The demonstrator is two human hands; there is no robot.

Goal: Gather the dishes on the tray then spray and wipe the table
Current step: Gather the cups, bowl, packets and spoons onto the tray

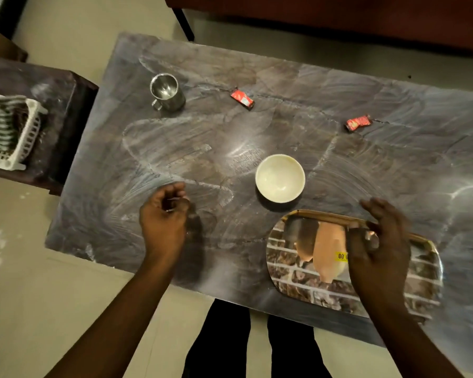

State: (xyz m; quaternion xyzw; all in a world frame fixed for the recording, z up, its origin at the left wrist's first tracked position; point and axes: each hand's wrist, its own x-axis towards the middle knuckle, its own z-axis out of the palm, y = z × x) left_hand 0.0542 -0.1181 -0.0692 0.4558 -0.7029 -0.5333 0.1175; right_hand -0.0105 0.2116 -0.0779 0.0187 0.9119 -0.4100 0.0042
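Gathering stage, by my read: no dish seen yet on the brick-and-vase printed oval tray (290, 271), which sits at the near edge of the dark marble table (216, 132).

R hand (377, 249) hovers over tray's right half, fingers splayed. Small glint by thumb, can't tell if pinched.

L hand (164, 211) is well left of tray, fingers curled. Thin shiny sliver inside, can't tell what it is or whether gripped.

Next move prob. calls for a short reach to the cream round bowl (280, 177), just beyond tray's far rim. After that, a long reach to the steel mug w/ handle (165, 91), far beyond-left of tray.

Count:
- 1 tray
- 1 bowl
- 1 mug
- 2 red crumpled wrappers (242, 98), both beyond tray
- 1 white slatted plastic basket (11, 132), far left of tray

No spray bottle or cloth in view.
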